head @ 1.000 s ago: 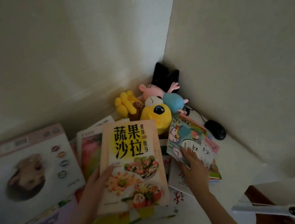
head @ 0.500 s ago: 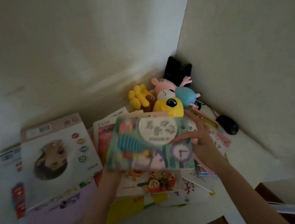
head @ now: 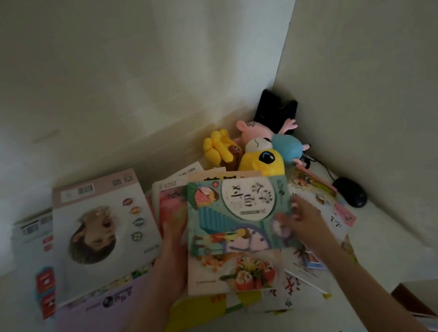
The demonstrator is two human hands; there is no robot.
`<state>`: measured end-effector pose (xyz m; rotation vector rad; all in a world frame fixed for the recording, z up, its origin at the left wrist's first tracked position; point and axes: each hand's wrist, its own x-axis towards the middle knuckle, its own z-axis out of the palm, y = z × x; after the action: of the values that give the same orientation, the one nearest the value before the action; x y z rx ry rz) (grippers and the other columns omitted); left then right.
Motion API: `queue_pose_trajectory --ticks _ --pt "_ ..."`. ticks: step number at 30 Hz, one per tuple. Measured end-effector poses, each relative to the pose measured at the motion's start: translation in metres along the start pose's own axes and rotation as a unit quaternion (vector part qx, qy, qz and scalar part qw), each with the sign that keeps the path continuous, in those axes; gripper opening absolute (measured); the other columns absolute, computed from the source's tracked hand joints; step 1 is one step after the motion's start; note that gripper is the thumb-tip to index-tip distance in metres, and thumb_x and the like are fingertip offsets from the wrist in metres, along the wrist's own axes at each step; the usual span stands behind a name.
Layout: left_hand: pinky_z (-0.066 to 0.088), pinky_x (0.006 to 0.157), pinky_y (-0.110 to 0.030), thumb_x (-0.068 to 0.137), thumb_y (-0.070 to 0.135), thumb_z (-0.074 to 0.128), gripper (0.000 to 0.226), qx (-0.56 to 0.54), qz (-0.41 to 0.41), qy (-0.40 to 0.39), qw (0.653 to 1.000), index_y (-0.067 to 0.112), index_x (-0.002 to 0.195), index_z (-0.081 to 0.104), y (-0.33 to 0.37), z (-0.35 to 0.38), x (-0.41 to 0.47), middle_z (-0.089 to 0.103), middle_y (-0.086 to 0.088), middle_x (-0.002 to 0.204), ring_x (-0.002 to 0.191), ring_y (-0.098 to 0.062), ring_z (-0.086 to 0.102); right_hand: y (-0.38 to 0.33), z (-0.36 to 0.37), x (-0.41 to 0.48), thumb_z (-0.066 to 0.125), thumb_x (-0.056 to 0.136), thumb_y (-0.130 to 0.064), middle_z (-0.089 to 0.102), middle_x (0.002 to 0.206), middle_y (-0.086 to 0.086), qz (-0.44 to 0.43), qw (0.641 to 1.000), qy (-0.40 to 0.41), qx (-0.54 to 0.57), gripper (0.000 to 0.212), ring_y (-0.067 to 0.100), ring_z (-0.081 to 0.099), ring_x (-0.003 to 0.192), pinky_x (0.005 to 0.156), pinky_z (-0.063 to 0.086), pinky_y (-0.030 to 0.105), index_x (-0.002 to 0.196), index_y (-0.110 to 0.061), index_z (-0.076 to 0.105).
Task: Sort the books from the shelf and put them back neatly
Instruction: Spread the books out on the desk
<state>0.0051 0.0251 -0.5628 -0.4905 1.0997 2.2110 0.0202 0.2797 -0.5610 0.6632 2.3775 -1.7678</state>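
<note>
- Books are seen spread flat across the white shelf (head: pixel 394 243), none stood upright; sorting is judged barely begun
- A portrait-cover book (head: pixel 104 228) is laid at the left
- In the middle, the teal picture book (head: pixel 238 217) is set on the cookbook (head: pixel 235 270)
- Its right edge is pinched by the right hand (head: pixel 304 219); the left hand (head: pixel 174 238) is blurred at the pile's left edge, so its grip cannot be told
- Plush toys (head: pixel 258 149) are bunched in the corner

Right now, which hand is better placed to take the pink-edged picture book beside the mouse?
Right. The right hand sits at the teal book's right edge, next to the pink-edged picture book; the left hand is across the teal book, on its left side.
</note>
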Motion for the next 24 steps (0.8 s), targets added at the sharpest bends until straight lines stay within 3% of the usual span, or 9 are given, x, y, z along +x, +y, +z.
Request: queue_pose_trajectory --ticks 2,5,7,10,12,13,17,21,24 --pt "0.059 0.067 -0.043 0.079 0.074 0.037 0.060 0.027 0.013 -0.054 0.998 0.033 0.102 0.074 0.006 0.010 -0.011 0.068 -0.012 0.116 0.099 -0.031 0.069 -0.005 -0.021 0.024 0.058 0.094 -0.014 0.065 0.117 -0.001 -0.029 0.998 0.016 -0.047 0.037 0.017 0.067 0.090 0.075 0.059 0.040 0.129 -0.025 0.051" --pt "0.057 0.078 -0.049 0.078 0.075 0.039 0.065 0.040 0.007 -0.071 0.997 0.032 0.118 0.065 0.007 0.008 -0.010 0.067 -0.011 0.120 0.107 -0.033 0.065 -0.027 -0.037 0.050 0.052 0.097 -0.018 0.053 0.132 -0.011 -0.130 0.971 -0.071 -0.186 0.048 0.010 0.050 0.117 0.099 0.043 0.026 0.142 -0.028 0.041" --pt "0.055 0.082 -0.052 0.087 0.066 0.030 0.064 0.057 -0.025 -0.033 0.998 0.024 0.124 0.061 0.005 0.002 0.001 0.068 -0.013 0.116 0.104 -0.034 0.066 -0.046 -0.021 0.058 0.051 0.097 -0.012 0.053 0.128 -0.013 -0.166 0.949 -0.150 -0.223 0.051 0.008 0.047 0.121 0.095 0.038 0.018 0.144 -0.028 0.038" --pt "0.058 0.056 -0.031 0.087 0.049 0.050 0.052 0.115 -0.015 0.064 0.991 0.010 0.121 0.059 -0.005 -0.007 0.011 0.072 -0.013 0.094 0.073 -0.019 0.073 -0.061 0.023 0.067 0.055 0.093 -0.014 0.048 0.134 0.009 -0.237 0.906 -0.136 -0.322 0.053 0.030 0.041 0.126 0.100 0.030 0.034 0.142 -0.030 0.043" --pt "0.058 0.057 -0.030 0.087 0.027 0.060 0.039 0.122 0.028 0.084 0.989 0.020 0.125 0.055 -0.010 -0.011 0.010 0.073 -0.011 0.096 0.078 -0.019 0.073 -0.059 0.048 0.055 0.062 0.089 -0.026 0.024 0.154 0.007 -0.286 0.844 -0.091 -0.444 0.060 0.033 0.017 0.137 0.110 0.012 0.041 0.143 -0.036 0.039" --pt "0.059 0.063 -0.036 0.082 0.021 0.065 0.048 0.121 0.041 0.059 0.990 0.028 0.128 0.052 -0.011 -0.013 0.008 0.073 -0.009 0.102 0.087 -0.024 0.072 -0.054 0.057 0.043 0.062 0.089 -0.033 0.013 0.158 0.003 -0.283 0.832 -0.087 -0.469 0.064 0.029 0.007 0.139 0.113 0.005 0.044 0.146 -0.037 0.033" --pt "0.058 0.074 -0.035 0.043 0.036 0.095 0.103 0.175 0.067 -0.026 0.982 0.045 0.131 0.044 -0.010 -0.021 0.003 0.070 0.006 0.115 0.103 -0.018 0.067 -0.031 0.066 0.001 0.050 0.085 -0.061 0.002 0.161 -0.006 -0.261 0.832 -0.168 -0.461 0.079 0.021 -0.001 0.145 0.118 0.002 0.044 0.151 -0.037 0.015" --pt "0.055 0.088 -0.032 0.043 0.036 0.092 0.104 0.268 0.112 -0.036 0.956 0.066 0.122 0.032 -0.016 -0.020 0.003 0.059 0.029 0.121 0.113 0.000 0.058 -0.035 0.061 0.020 0.066 0.085 -0.039 0.001 0.160 -0.010 -0.286 0.826 -0.271 -0.403 0.078 0.015 -0.007 0.146 0.117 -0.003 0.036 0.149 -0.034 0.022" --pt "0.057 0.083 -0.032 0.041 0.052 0.091 0.096 0.236 0.140 -0.002 0.961 0.069 0.117 0.035 -0.017 -0.015 0.002 0.056 0.023 0.123 0.111 -0.007 0.059 -0.030 0.062 0.022 0.070 0.083 -0.036 0.004 0.159 -0.011 -0.313 0.844 -0.273 -0.340 0.078 0.012 -0.006 0.145 0.116 -0.007 0.034 0.147 -0.033 0.027"
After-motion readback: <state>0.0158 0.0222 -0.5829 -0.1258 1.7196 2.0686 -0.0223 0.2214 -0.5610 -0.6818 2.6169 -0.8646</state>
